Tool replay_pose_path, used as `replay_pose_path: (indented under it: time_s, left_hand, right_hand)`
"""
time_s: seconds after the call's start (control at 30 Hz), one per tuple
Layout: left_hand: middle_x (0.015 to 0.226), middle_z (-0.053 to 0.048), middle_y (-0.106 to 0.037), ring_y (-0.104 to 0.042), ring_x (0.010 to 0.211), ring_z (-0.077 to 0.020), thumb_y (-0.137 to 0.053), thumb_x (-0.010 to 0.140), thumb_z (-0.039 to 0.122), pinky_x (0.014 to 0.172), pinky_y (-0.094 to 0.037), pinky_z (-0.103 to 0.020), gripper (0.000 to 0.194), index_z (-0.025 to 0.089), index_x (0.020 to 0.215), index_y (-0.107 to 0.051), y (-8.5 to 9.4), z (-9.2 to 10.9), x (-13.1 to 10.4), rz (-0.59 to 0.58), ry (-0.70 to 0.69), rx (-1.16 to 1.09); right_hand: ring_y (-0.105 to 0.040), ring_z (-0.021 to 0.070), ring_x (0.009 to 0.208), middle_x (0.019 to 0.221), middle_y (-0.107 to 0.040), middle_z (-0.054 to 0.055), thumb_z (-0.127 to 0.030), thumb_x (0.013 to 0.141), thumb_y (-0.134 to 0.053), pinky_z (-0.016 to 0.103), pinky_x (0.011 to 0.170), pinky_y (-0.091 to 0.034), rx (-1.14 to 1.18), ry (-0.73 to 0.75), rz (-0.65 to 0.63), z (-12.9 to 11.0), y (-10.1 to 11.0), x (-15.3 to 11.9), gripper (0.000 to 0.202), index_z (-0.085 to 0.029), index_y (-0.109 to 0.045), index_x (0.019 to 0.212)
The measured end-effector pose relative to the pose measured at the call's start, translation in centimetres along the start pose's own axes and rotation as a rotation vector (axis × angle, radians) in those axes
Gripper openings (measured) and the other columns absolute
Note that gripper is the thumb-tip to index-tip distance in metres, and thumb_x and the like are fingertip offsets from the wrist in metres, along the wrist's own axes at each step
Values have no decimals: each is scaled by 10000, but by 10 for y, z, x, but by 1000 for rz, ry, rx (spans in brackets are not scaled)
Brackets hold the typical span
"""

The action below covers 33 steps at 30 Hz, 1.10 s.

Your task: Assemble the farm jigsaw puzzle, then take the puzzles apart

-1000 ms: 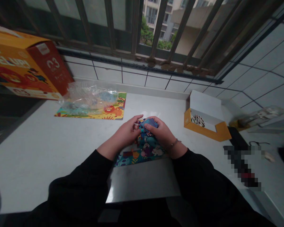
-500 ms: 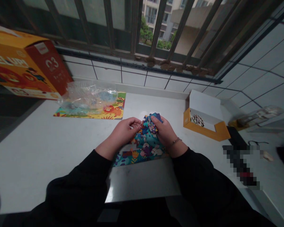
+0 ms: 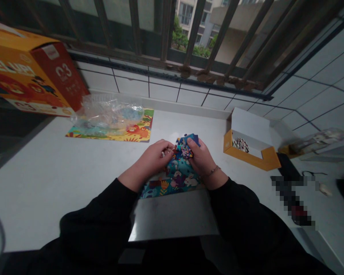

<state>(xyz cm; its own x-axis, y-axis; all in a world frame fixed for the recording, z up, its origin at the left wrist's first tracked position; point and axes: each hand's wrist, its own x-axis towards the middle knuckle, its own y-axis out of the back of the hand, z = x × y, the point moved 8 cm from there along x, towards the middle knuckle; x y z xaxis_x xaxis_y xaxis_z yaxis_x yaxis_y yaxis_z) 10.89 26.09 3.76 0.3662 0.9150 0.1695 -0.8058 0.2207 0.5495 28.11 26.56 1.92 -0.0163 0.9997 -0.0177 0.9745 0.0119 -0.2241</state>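
Observation:
My right hand is closed around a bunch of colourful jigsaw puzzle pieces, with the thumb on top. The fingers of my left hand are pinched together beside that bunch, and a small reddish-brown puzzle piece shows at their tips. Below both hands, a teal jigsaw puzzle with white rabbits and an orange plant lies on the white counter. My hands and wrists cover part of its upper area and sides.
An open yellow box with more pieces inside stands to the right. Clear plastic wrapping lies over a lion picture sheet at the back left, near a large orange box. Window bars rise behind the counter.
My left fingertips have closed more tightly beside the bunch of puzzle pieces. The right hand still grips the bunch, and the whole view has shifted slightly.

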Motion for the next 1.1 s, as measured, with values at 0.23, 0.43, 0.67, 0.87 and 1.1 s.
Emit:
replay_pose_path:
  time_s: [0.23,0.43,0.67,0.87,1.1]
  left_hand:
    - [907,-15,-738,-644,763,-190,-635,1011,331,725,-477,-317,106,252,1069,-673,-6,2,-4,-52,17,-27]
    - [860,4,-725,-618,728,-164,-708,960,322,733,-479,-302,129,229,1047,-687,-7,6,-2,-45,-3,-139]
    - [814,8,-721,-613,736,-175,-704,947,321,710,-435,-302,126,235,1016,-767,-15,5,-1,-89,1,-54]
    - [826,2,-750,-642,739,-179,-721,951,342,697,-449,-312,179,230,1074,-789,-4,1,-1,16,56,11]
    - [978,-23,-796,-711,869,-194,-623,999,267,791,-530,-334,207,251,1158,-755,8,-11,-2,137,125,-91]
  right_hand:
    - [-724,243,929,960,-747,38,-699,808,-848,410,833,-613,71,-57,-66,10,-7,0,522,-275,-637,1027]
    - [-742,265,1013,1002,-762,59,-742,824,-806,421,822,-624,103,-55,-75,4,-12,-1,525,-283,-626,1006]
    - [-744,273,1052,1009,-771,71,-805,802,-783,422,850,-635,195,-46,-28,7,-11,5,601,-268,-647,1034]
    - [-702,224,918,993,-739,42,-748,859,-774,400,861,-603,5,74,69,-1,9,4,544,-254,-652,1050]
    - [-669,260,995,1103,-714,47,-595,749,-946,451,946,-567,-580,321,-183,-14,-10,-5,590,-282,-657,1157]
